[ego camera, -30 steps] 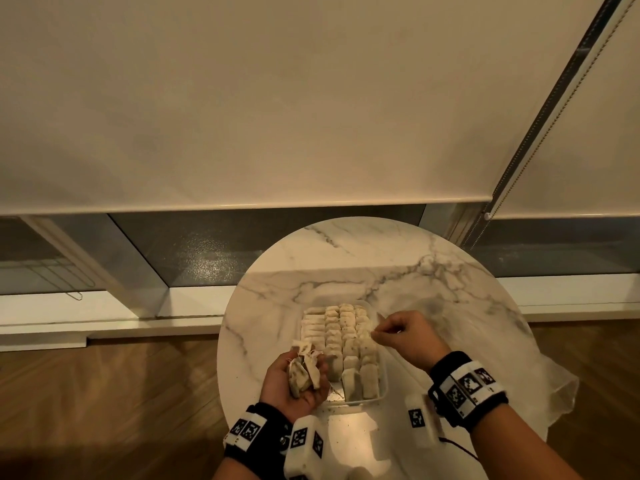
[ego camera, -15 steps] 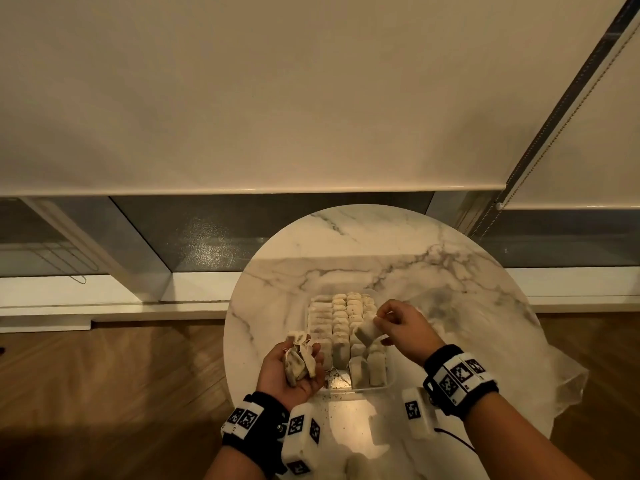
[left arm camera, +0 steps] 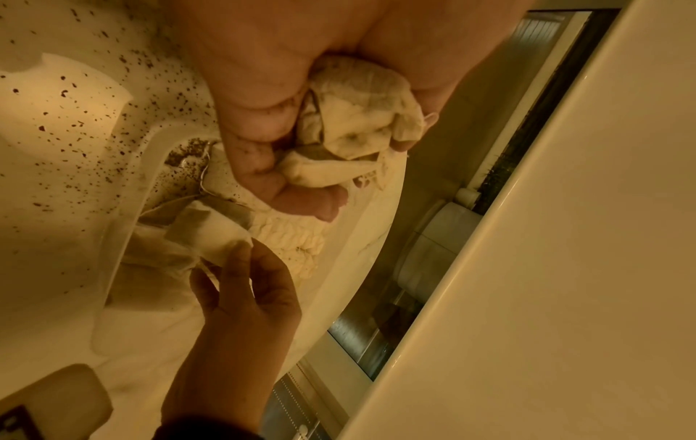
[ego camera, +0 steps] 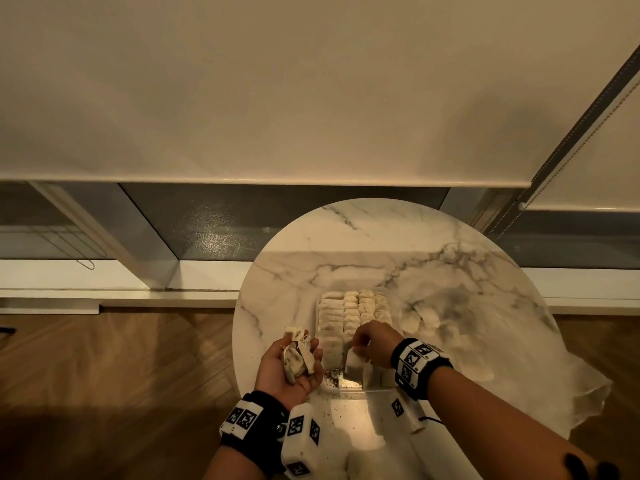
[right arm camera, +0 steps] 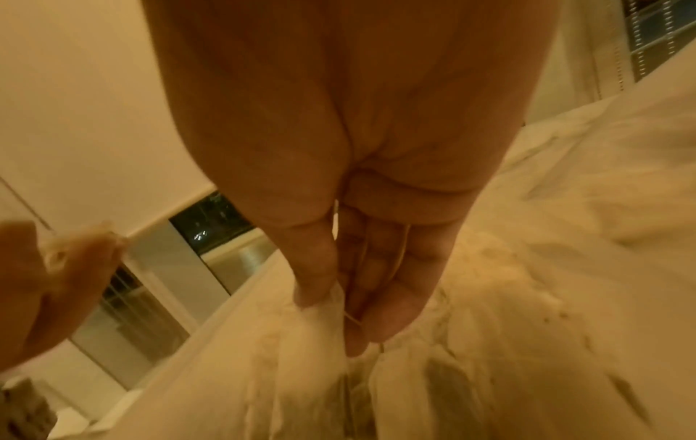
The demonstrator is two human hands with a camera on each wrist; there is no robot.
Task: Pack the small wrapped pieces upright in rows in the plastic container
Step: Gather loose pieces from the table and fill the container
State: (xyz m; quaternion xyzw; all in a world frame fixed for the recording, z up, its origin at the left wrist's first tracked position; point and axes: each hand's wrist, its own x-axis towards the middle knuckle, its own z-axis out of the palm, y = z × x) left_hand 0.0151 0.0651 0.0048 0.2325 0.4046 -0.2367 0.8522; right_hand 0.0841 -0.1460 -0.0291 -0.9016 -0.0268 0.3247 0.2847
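- Plastic container (ego camera: 353, 385) sits on the table (ego camera: 346, 237) near its front edge.
- Wrapped pieces (ego camera: 349, 308) stand in rows inside it.
- Plastic bag (ego camera: 519, 358) lies right of the container, overhanging the table's right edge.

Head view: high above, facing forward and down; round marble table (ego camera: 433, 271) in the lower centre, window blind (ego camera: 277, 81) filling the far upper half.

Left wrist view: very close, looking along the left hand (left arm camera: 286, 98) toward the plastic container (left arm camera: 124, 226); picture rolled, so the blind runs down the right edge.

Right wrist view: very close and blurred, looking along the right hand (right arm camera: 361, 208) down onto the packed wrapped pieces (right arm camera: 471, 342).

Shared: all three views take in the container's near end. Each wrist view catches the opposite hand.
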